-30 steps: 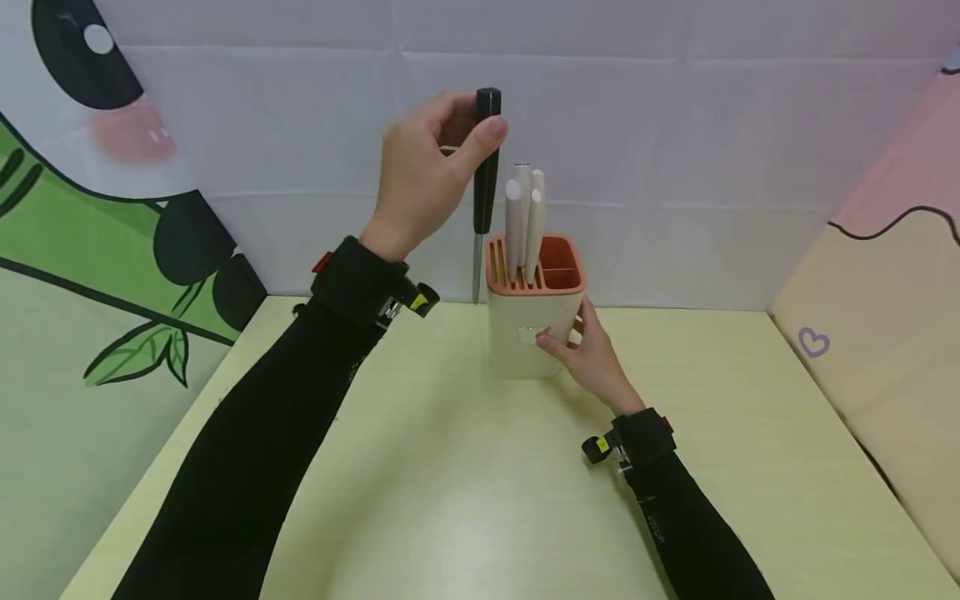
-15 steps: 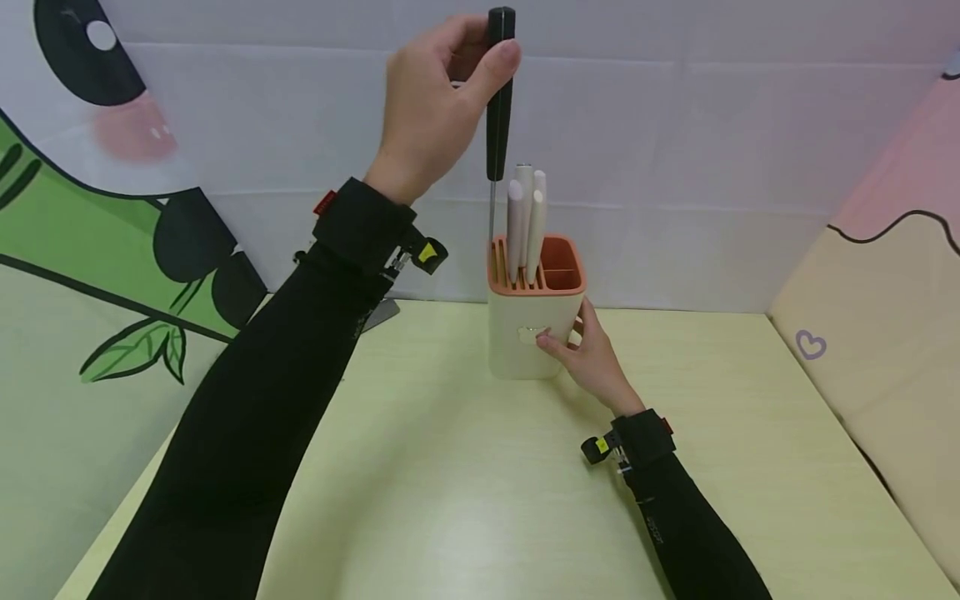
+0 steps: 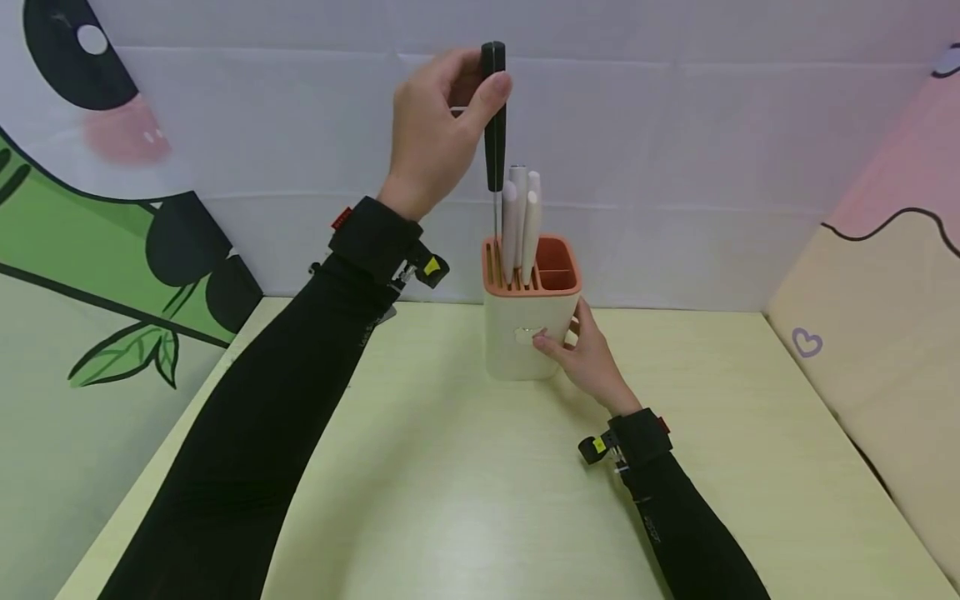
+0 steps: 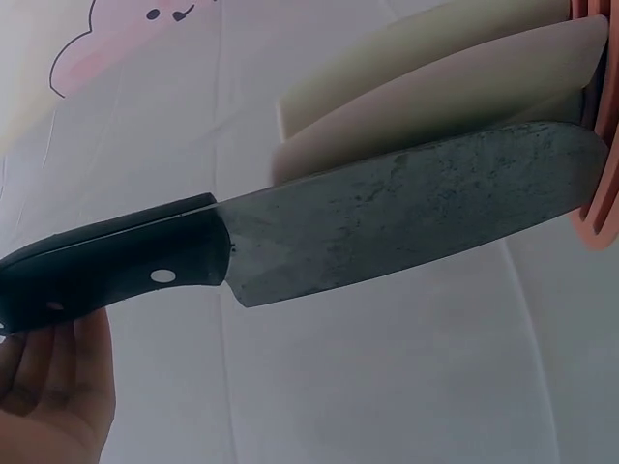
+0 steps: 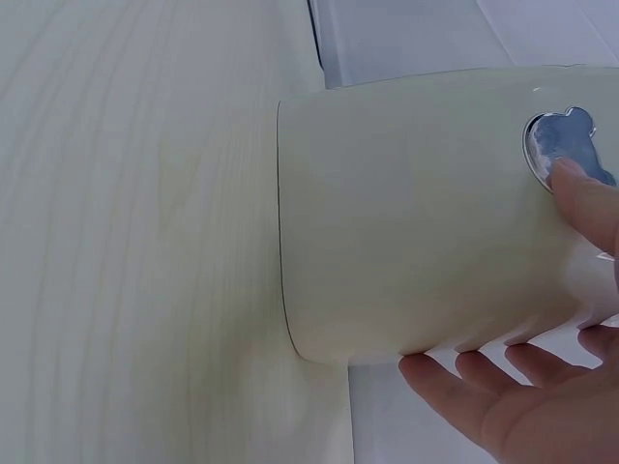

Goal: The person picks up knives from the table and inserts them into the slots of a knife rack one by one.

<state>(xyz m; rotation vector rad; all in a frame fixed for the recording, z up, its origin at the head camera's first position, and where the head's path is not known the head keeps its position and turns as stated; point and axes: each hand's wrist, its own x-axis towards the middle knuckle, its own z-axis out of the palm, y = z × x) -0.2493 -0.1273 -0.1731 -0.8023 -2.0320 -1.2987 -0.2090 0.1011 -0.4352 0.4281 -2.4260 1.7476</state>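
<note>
My left hand [image 3: 435, 133] grips the black handle of a kitchen knife [image 4: 406, 217], which points straight down. Its broad, stained blade reaches the slotted orange top of a cream knife holder [image 3: 510, 333]; the left wrist view shows the tip at the slots, though how deep it sits is unclear. Several white-handled knives [image 3: 532, 229] stand in the slots right beside the blade. Low on the holder's right side, my right hand [image 3: 592, 358] holds it, thumb on the front by the shiny bear-shaped badge [image 5: 563, 140] and fingers round the far side.
The holder stands upright on a pale wooden table [image 3: 450, 483], close to a white cloth backdrop [image 3: 675, 167]. Two open orange compartments [image 3: 557, 267] lie right of the slots. A grey flat piece [image 3: 387, 315] shows partly behind my left sleeve.
My left hand lifted the knife from beside the holder's left side, moved it rightward over the slots, then lowered it somewhat. The right hand and holder have stayed in place.
</note>
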